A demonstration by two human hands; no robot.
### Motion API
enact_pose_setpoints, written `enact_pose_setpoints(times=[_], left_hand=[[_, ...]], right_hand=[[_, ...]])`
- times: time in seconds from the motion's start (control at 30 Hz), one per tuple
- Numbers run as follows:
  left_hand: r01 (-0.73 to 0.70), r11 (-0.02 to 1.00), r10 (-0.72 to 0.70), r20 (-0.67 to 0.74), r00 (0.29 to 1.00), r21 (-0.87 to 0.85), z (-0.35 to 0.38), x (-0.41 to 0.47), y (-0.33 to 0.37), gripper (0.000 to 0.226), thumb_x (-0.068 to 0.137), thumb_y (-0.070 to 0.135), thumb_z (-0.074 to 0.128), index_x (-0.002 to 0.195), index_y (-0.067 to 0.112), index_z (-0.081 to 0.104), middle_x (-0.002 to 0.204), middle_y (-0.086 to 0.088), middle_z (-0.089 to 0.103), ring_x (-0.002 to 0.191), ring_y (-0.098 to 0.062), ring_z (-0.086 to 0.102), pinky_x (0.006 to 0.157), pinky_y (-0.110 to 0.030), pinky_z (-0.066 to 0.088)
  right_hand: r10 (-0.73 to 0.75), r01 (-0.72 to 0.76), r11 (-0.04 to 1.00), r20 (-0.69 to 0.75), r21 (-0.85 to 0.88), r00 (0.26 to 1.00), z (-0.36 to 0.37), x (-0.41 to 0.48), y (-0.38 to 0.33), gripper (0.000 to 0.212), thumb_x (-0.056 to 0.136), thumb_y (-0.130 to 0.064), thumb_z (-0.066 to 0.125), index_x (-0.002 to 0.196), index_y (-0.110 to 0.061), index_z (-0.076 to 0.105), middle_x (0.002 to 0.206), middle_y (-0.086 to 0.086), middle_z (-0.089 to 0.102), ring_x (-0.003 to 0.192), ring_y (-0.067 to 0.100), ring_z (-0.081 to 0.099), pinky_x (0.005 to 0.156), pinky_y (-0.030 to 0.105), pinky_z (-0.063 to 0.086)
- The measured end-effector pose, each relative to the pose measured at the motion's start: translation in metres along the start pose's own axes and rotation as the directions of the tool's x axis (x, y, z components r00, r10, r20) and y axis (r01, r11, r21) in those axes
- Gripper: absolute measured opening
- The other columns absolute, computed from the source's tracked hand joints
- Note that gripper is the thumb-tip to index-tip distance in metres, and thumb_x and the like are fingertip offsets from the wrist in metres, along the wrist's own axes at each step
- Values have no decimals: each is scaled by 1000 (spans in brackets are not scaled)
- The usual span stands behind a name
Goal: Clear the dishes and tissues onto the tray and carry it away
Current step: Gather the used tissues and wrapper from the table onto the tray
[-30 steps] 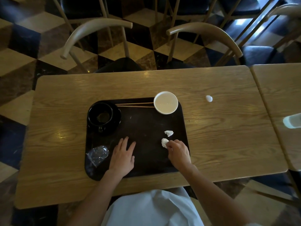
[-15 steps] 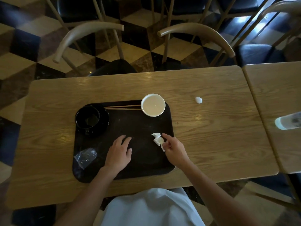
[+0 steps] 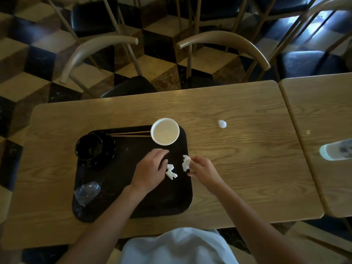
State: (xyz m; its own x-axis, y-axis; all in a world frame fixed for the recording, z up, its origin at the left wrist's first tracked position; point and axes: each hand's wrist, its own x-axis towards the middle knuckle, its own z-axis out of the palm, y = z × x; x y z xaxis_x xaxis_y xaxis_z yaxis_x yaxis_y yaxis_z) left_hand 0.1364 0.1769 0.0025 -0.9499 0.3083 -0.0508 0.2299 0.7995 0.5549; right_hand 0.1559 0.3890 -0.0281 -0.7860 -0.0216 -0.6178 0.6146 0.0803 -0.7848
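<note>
I see the black tray (image 3: 106,210) lying on the left half of the wooden table (image 3: 238,168), close to the near edge, which I take to be deliberate: it keeps everything within easy reach and ready to be lifted from the near side. My right hand (image 3: 202,169) pinches one crumpled tissue (image 3: 186,163) between thumb and fingertips, right over the tray's right rim, so letting go there should land it inside. My left hand (image 3: 150,168) lies palm down on the tray with the fingers loosely curled and gripping nothing; its thumb sits just beside a second crumpled tissue (image 3: 171,172) that rests on the tray floor, probably about to nudge or gather it. The dishes are already loaded: a black bowl (image 3: 89,148) stands on a black saucer at the far left of the tray, a white bowl (image 3: 165,131) sits at the far right corner with its rim overhanging the edge a little, and a pair of chopsticks (image 3: 131,133) lies between them along the far side, where they are least likely to roll. A scrap of clear plastic wrapper (image 3: 86,191) lies near the left edge. One small white wad (image 3: 222,124), most likely another tissue, is out on the bare table well to the right of the tray, so I judge the clearing is not finished. A pale bottle (image 3: 337,149) lies on the neighbouring table.
</note>
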Motion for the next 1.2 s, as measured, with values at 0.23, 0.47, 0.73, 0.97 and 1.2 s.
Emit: enact_pose_setpoints(times=[0.23,0.47,0.73,0.97,1.2], left_hand=[[-63,998,63,50,997,-4,27,85,56,34,96,16,64,129,10,66,123,-4,68,112,-21,64,85,-33,52],[-28,993,0,237,971,115,63,159,71,41,99,25,57,139,14,58,138,-4,59,122,-26,58,92,-38,49],[-13,978,-54,319,946,206,116,229,55,54,103,35,49,154,21,37,162,-8,31,150,-29,26,117,-48,31],[-80,930,-35,304,952,358,165,260,34,60,105,53,15,161,37,2,171,-1,-10,155,-28,-12,122,-59,-5],[-59,916,-21,195,981,397,184,253,18,56,103,52,0,158,45,-9,169,6,-19,153,-22,-21,117,-64,-12]], right_hand=[[-29,30,1000,-233,-2,972,-88,21,-10,11,94,-17,66,100,-17,75,88,-1,80,84,15,77,82,39,62],[-122,67,987,-400,-148,909,-146,36,-25,16,75,-51,78,82,-37,82,76,-21,77,73,-4,70,66,21,49],[-250,85,941,-502,-328,828,-181,104,-24,17,79,-28,83,94,-23,80,82,-14,77,81,-6,70,77,5,48],[-549,168,745,-451,-645,704,-203,156,-17,7,87,-13,74,88,-14,81,92,-1,78,85,15,69,78,12,45],[-636,211,591,-289,-778,716,-209,166,-12,9,91,-11,73,91,-9,82,103,9,75,85,24,71,76,35,57]])
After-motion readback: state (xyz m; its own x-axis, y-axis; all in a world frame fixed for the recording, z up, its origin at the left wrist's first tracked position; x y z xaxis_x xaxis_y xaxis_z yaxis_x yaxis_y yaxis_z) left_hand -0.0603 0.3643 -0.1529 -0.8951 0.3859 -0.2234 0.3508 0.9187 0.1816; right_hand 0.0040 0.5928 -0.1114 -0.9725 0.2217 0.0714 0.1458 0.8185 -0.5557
